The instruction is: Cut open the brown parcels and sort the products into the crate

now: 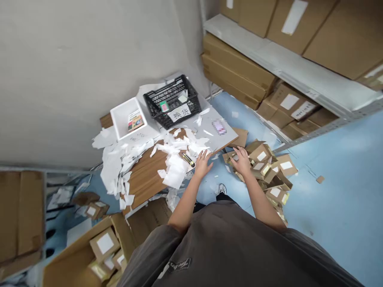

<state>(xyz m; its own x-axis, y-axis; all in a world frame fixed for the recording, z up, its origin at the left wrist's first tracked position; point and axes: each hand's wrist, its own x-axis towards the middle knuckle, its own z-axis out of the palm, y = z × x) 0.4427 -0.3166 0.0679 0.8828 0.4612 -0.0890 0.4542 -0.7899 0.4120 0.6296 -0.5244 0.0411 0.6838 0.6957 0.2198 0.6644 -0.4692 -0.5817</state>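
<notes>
Open Hands at the Edge of a Paper-Strewn Table

My two hands reach out in front of me, fingers loose and spread, gripping nothing. My left hand [202, 165] is at the front edge of the table [143, 171]; I can't tell whether it touches. Just beside it a yellow-and-black cutter [188, 160] lies among torn white paper [176, 167]. My right hand [241, 161] is beyond the table's corner, nearest the heap of opened cardboard boxes [263, 163] on the blue floor [338, 191]. Low on my left, a large carton [66, 263] holds small labelled boxes [104, 244].

Farther back on the table, a white bin [118, 119] holds colourful printed items [135, 120]. A black crate [161, 117] beside it leans tilted, a handwritten sign [179, 113] on its side. Beyond, at right, cartons [236, 67] fill a metal shelf [281, 59].
</notes>
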